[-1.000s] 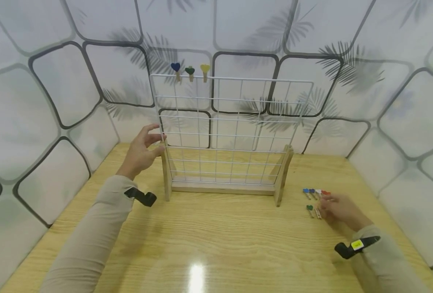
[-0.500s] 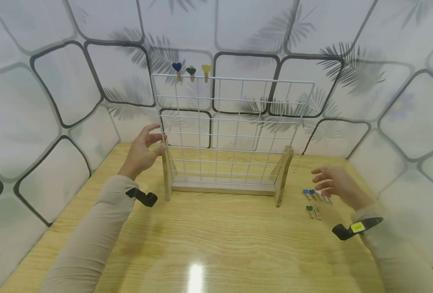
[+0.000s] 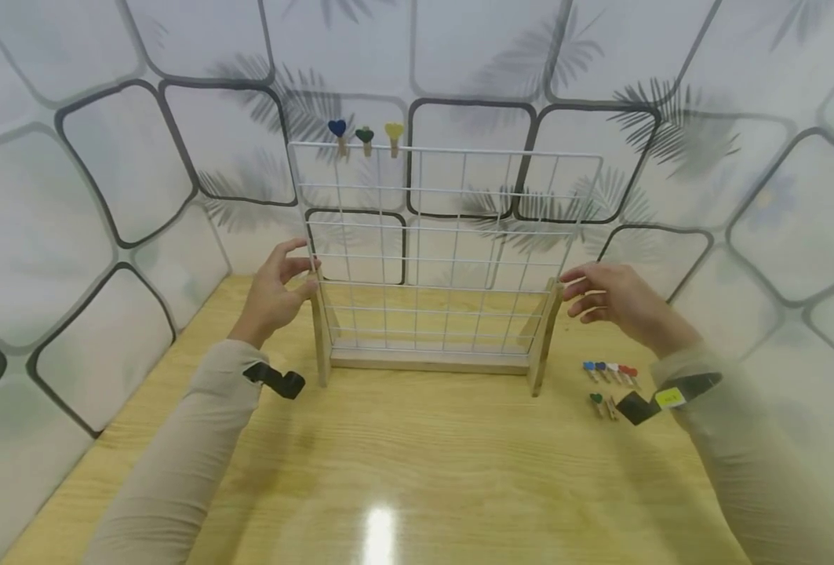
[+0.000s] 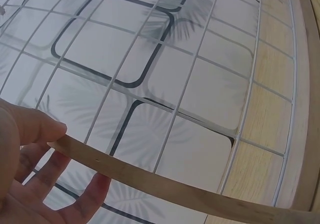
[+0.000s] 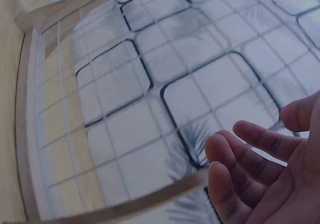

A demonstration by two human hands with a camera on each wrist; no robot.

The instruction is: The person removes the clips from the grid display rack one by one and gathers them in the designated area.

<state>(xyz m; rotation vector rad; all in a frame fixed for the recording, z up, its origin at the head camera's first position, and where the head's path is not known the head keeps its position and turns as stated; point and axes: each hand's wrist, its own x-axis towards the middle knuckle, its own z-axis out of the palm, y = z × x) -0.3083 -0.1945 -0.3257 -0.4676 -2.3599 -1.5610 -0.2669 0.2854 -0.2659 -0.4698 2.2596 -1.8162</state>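
Note:
A white wire grid rack (image 3: 452, 230) stands upright in a wooden base. My left hand (image 3: 273, 294) holds the top of its left wooden post (image 3: 321, 337); in the left wrist view the thumb (image 4: 47, 126) and fingers lie on opposite sides of that post. My right hand (image 3: 617, 302) is beside the right wooden post (image 3: 545, 341), its fingers loosely bent and holding nothing in the right wrist view. Clipped on the top wire are heart clothespins: dark blue (image 3: 338, 132), green (image 3: 365, 137) and yellow (image 3: 394, 135).
On the table to the right lie several small heart clothespins (image 3: 613, 370) in a row, with a green one (image 3: 596, 402) and another below. The wooden tabletop (image 3: 417, 455) reaches patterned walls (image 3: 480, 63) at the back and sides.
My right hand has left the clothespins on the table and moved up and left to the rack's right post. My left hand stays on the left post.

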